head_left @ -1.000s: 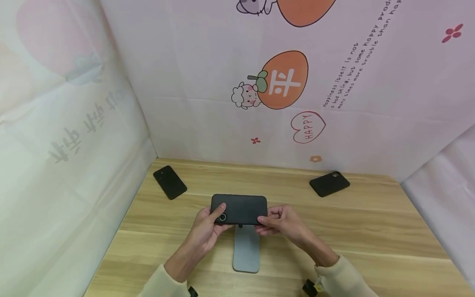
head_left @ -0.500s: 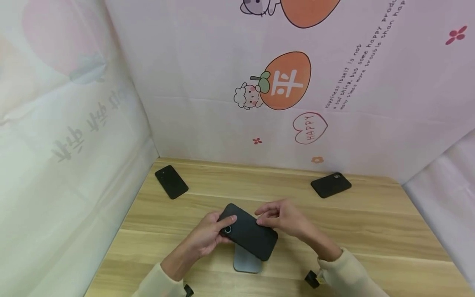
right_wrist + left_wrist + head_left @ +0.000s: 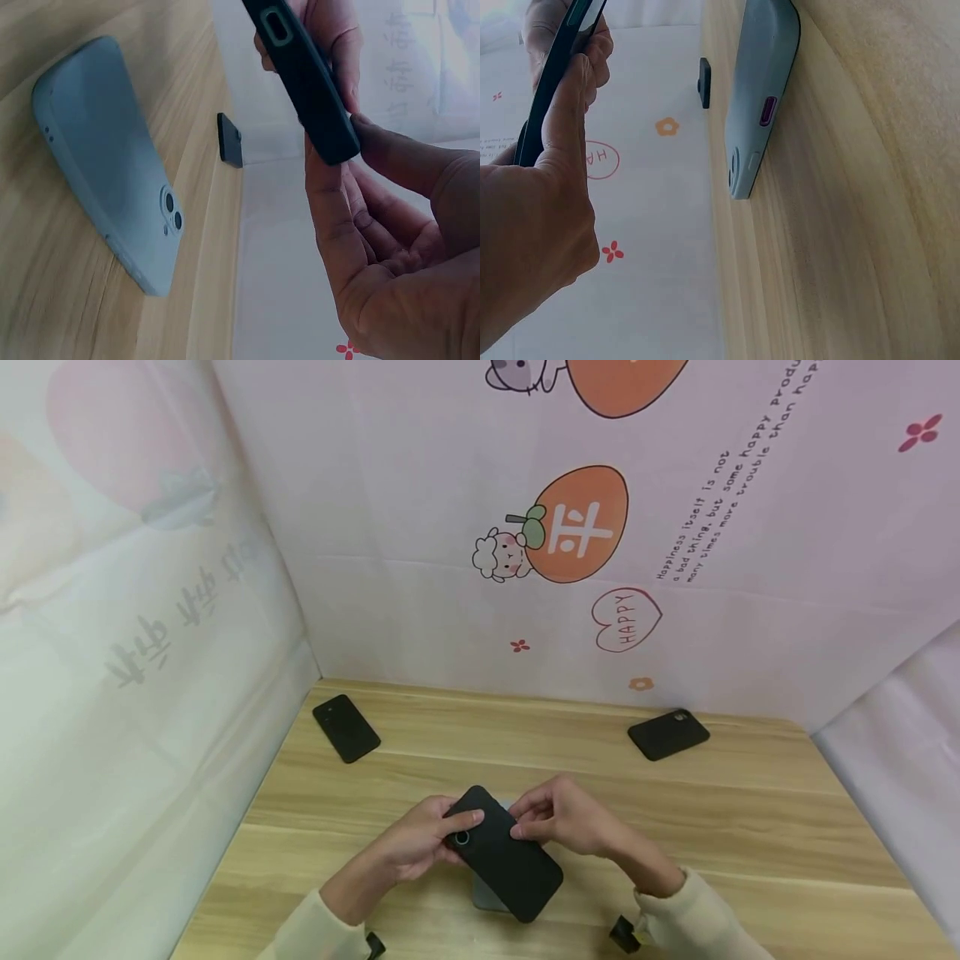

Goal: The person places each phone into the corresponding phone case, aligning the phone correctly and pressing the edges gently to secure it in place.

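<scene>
My left hand [image 3: 416, 839] grips one end of a black phone case [image 3: 517, 872], thumb over its back beside the round camera ring. My right hand [image 3: 566, 818] pinches the case's upper right edge; thumb and forefinger meet its corner in the right wrist view. The case is tilted, its lower end pointing down and right. Whether a phone is inside I cannot tell. Beneath it on the table lies a grey-blue phone case [image 3: 487, 897], partly covered in the head view. The right wrist view shows this grey-blue case [image 3: 112, 135] with its paired camera circles, apart from the hands.
One black phone case [image 3: 347, 728] lies at the table's far left, another [image 3: 669, 734] at the far right. A printed cloth [image 3: 405, 610] hangs behind the wooden table [image 3: 750, 843], and white cloth [image 3: 225, 710] stands along the left side.
The black case has swung from level to slanting, its right end dropping toward me over the grey-blue one. The right hand came off its edge, then took hold along its upper right side.
</scene>
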### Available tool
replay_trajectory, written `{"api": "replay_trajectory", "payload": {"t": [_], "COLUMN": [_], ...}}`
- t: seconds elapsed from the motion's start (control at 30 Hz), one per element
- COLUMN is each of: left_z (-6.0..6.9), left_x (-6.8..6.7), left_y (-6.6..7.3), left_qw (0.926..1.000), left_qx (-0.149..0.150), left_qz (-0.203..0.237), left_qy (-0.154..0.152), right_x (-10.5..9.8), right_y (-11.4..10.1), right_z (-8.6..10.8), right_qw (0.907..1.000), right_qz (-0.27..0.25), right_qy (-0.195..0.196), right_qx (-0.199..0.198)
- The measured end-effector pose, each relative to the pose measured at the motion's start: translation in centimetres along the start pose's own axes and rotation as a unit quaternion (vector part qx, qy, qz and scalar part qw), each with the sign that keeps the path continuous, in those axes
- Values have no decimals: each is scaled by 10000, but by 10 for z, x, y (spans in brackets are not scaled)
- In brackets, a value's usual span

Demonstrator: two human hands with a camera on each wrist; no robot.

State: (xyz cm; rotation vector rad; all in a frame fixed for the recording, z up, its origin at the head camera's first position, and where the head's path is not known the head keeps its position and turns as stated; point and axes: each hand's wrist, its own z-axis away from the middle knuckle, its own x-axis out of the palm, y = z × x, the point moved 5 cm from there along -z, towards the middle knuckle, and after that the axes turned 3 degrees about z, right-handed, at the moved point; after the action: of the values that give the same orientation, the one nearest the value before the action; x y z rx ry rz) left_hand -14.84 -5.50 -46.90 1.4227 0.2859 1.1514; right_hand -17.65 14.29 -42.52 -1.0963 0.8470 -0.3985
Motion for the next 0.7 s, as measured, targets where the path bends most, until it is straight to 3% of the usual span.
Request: {"api": "replay_trajectory", "payload": {"t": [0.2,0.33,0.53,0.7], "left_z": [5,9,19,29], "left_x": [-8,-19,-41,-60], "left_y": [4,10,12,10], "left_qw": [9996,9985,9963,9933], "left_qx": [-45,107,140,32], "left_qz": [115,111,-305,-602], "left_qy": [265,520,792,990], "right_x": [6,10,24,37], "right_y": [-1,3,9,13], "right_z": [-4,-9,-21,-33], "right_qw": [9996,9957,9819,9775], "right_qz": [-233,-758,-1576,-1632], "right_qy": [120,408,855,1114], "right_qx": [140,339,609,735]}}
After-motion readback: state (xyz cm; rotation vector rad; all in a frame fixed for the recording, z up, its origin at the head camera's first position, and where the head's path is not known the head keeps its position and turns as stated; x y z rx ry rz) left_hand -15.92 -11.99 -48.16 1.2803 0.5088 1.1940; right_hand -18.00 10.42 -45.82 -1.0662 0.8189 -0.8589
